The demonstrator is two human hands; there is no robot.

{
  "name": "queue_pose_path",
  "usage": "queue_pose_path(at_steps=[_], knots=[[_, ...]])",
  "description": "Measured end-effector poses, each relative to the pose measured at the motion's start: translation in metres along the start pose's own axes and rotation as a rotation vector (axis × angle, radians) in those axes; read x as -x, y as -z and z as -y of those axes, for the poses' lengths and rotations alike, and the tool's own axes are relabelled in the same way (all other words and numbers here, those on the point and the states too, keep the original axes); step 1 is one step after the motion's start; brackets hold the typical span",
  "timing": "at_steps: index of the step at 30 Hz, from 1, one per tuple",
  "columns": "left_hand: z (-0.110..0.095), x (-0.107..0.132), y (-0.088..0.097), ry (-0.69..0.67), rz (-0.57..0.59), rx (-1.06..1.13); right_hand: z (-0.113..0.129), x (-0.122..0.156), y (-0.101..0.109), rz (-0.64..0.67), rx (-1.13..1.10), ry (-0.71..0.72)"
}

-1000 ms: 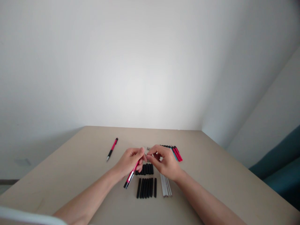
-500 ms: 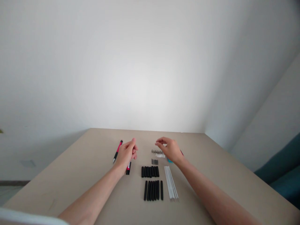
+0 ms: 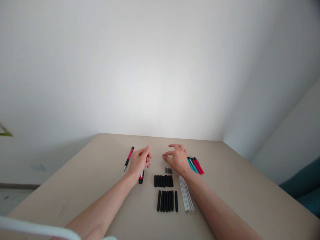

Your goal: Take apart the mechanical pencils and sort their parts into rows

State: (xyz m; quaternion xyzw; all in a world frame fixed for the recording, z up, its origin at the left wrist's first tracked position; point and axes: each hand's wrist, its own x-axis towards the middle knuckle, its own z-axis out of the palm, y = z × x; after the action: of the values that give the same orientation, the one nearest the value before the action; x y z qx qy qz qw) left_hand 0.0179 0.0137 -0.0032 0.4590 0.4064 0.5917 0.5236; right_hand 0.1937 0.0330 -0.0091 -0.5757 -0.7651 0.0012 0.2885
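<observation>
Head camera shows the left hand [image 3: 138, 163] curled round a pink pen [image 3: 141, 177]. Toward the tabletop's [image 3: 100, 173] far edge, the right hand [image 3: 177, 160] is half pinched; I can't tell if it holds anything.

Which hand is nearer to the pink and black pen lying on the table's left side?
Left. The left hand is close beside the pen, just to its right. The right hand is farther right, beyond the left hand.
</observation>
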Motion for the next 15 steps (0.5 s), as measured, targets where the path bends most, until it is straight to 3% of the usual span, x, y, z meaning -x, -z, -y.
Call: queue_pose_path(at_steps=[15], knots=[[0.0025, -0.0019, 0.0015, -0.011, 0.009, 0.002, -0.0008, -0.0004, -0.0041, 0.050, 0.062, -0.028]])
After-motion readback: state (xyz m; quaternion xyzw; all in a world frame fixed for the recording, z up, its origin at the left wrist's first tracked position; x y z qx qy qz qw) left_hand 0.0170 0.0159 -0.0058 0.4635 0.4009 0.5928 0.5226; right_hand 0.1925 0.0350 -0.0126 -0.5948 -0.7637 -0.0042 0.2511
